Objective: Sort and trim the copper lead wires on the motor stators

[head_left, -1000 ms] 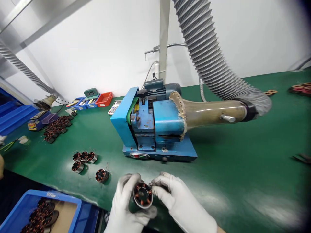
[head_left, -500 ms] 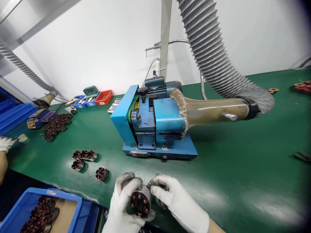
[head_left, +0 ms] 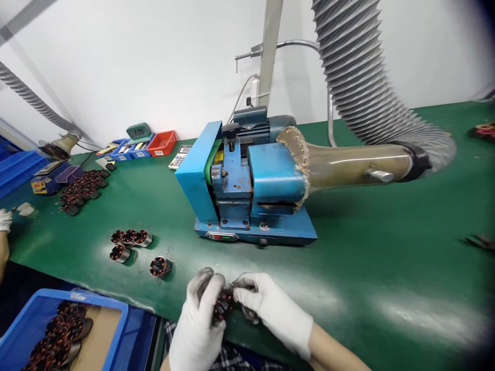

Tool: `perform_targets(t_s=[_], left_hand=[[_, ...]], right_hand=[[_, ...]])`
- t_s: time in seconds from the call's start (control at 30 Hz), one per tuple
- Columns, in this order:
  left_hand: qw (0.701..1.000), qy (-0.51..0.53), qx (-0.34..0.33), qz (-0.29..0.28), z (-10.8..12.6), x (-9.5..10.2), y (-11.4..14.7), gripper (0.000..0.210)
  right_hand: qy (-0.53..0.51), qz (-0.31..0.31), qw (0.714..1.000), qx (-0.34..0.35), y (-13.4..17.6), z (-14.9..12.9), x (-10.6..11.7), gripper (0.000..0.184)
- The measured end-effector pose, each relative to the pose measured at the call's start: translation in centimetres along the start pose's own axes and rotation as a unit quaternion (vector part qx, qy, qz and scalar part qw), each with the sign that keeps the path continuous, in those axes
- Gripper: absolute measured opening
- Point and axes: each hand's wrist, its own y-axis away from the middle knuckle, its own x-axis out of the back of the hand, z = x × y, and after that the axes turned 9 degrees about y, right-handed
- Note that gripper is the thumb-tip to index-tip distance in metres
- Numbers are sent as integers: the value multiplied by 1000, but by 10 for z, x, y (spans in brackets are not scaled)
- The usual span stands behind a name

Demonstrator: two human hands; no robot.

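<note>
My left hand [head_left: 199, 322], in a white glove with dirty fingertips, is closed around a motor stator [head_left: 223, 307] with copper windings and a black core. Its wound end faces me, and the fingers cover much of its outer side. My right hand [head_left: 268, 304], gloved too, has thumb and fingers pinched together against the stator's right edge; whatever sits between those fingertips is hidden. Beyond my left hand, a single stator [head_left: 160, 267] with a silvery ring stands on the green bench, fine wires sticking up from it. Several more stators [head_left: 120, 253] are grouped farther left.
A blue belt machine [head_left: 232, 178] stands ahead, joined to a suction duct [head_left: 348, 167] and grey hose [head_left: 356, 77]. A blue crate [head_left: 124, 322] of stators is at lower left. Pliers [head_left: 481, 242] lie far right. Another person's gloved hand [head_left: 5, 220] shows at the left edge.
The stator has turned in my left hand, so its silvery ring, visible before, is now mostly covered. Both hands are slightly closer together. The view has shifted a little.
</note>
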Motion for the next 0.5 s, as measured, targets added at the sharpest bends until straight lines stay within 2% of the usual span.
perform_targets(t_s=[0.03,0.1,0.17,0.27,0.4,0.5], left_hand=[[999,-34,-22,1,-5,-2,2,53],[997,-50,-39,-35,-13,-4,3,51],[997,-28,5,-75,-20,-3,-1,43],[992,-1,83,-100,-27,3,-10,39],[988,16,83,-126,-30,11,-18,44],[987,24,90,-130,-32,15,-19,44]], right_hand=[[-3,-43,999,-13,-5,2,-1,19],[26,-93,995,-17,-14,6,-2,20],[76,-96,993,-1,-21,6,-1,19],[186,-84,978,44,-25,-5,3,14],[354,-92,925,100,-25,-25,20,23],[461,-110,873,111,-25,-21,47,28]])
